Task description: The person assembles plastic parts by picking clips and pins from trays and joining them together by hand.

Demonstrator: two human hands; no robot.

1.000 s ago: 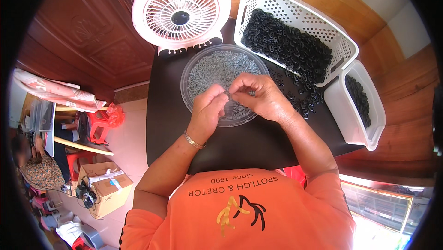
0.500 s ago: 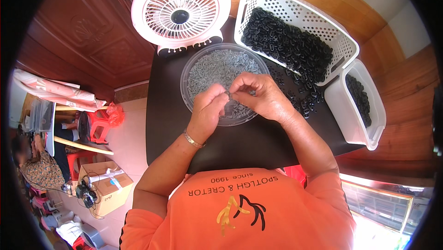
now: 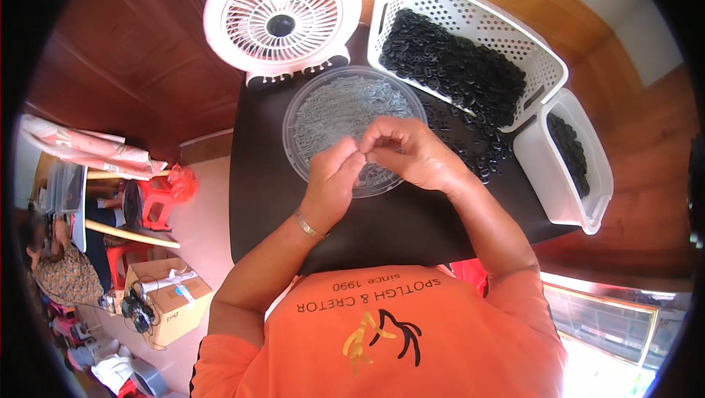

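My left hand (image 3: 332,180) and my right hand (image 3: 411,154) meet at their fingertips over the near part of a round clear plastic tub (image 3: 288,150). Both are closed in a pinch, thumb against fingers. Whatever lies between the fingertips is hidden or too small to name. Many small grey, slim pieces (image 3: 341,108) fill the tub beneath. To the right of the tub, small black ring-like pieces (image 3: 481,154) lie scattered on the dark table (image 3: 264,200).
A white perforated basket (image 3: 547,78) at the back right holds a heap of black pieces (image 3: 455,67). Beside it, a white bin (image 3: 547,174) contains more. A pink-white fan (image 3: 279,26) stands behind the tub. On the floor at left sits a cardboard box (image 3: 180,306); another person (image 3: 70,269) is beyond.
The fingertips of both hands have come closer together, and the small dark bit seen between them earlier no longer shows. The whole view has shifted slightly.
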